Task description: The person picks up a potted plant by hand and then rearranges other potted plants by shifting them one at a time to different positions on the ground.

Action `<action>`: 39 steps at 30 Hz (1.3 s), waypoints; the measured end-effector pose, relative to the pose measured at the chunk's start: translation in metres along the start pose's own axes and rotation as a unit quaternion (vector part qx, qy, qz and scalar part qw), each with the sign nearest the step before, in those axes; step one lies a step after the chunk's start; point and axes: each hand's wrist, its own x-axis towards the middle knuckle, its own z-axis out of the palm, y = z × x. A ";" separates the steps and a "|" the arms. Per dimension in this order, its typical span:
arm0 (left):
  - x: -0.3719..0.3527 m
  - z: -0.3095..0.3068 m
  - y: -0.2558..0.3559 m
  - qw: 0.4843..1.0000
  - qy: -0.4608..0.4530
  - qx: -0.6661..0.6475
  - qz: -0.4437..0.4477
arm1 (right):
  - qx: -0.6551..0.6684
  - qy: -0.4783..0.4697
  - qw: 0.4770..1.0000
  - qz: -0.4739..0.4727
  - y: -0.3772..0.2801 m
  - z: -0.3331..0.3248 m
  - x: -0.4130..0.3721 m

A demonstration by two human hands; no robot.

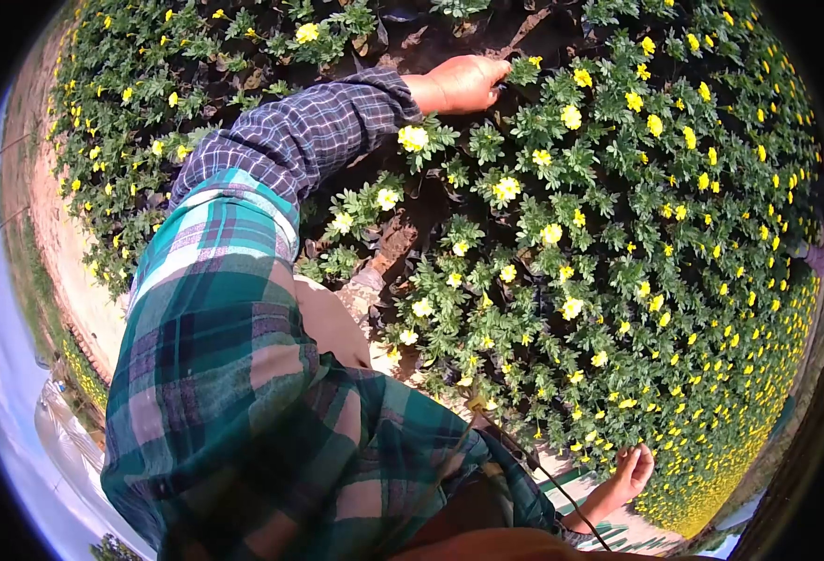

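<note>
My left hand (463, 85) reaches out at the top, its fingers closed beside a leafy green plant (527, 71). The fingertips meet the leaves there, but what they pinch is hidden. Low on the right, my right hand (632, 474) is held near my body with its fingers curled in, and nothing shows in it. Past it spread yellow marigolds (571, 309), small in this view. A larger yellow bloom (413, 138) stands just below my left wrist.
Marigold plants crowd the ground, with dark soil (440, 42) between some. A muddy shoe or boot (363, 288) is among them, by my sleeve. A thin dark cord (543, 467) hangs by my front. A sandy path (80, 271) runs along the left, with a pale covered structure (61, 425) beyond.
</note>
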 end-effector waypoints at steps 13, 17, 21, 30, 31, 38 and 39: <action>-0.044 -0.080 -0.061 0.998 0.008 0.032 -0.056 | 0.021 0.011 0.999 0.038 0.040 -0.034 -0.008; -0.044 -0.065 -0.097 0.899 0.043 -0.369 -0.233 | 0.021 0.019 0.999 0.028 0.036 -0.026 -0.013; -0.046 -0.090 -0.100 0.992 -0.098 0.023 -0.075 | 0.031 0.023 0.999 0.004 0.035 -0.032 -0.018; 0.048 -0.071 0.041 0.996 0.053 -0.020 0.069 | 0.039 0.041 0.998 0.008 0.049 -0.055 -0.044; 0.057 -0.049 0.040 0.998 0.009 0.015 0.059 | 0.039 0.048 0.998 0.011 0.048 -0.056 -0.046; 0.069 0.030 0.017 0.992 -0.064 -0.092 -0.056 | 0.034 0.089 0.995 0.012 0.062 -0.078 -0.066; 0.072 0.043 0.009 0.994 0.005 -0.110 -0.022 | 0.031 0.092 0.995 0.015 0.068 -0.079 -0.068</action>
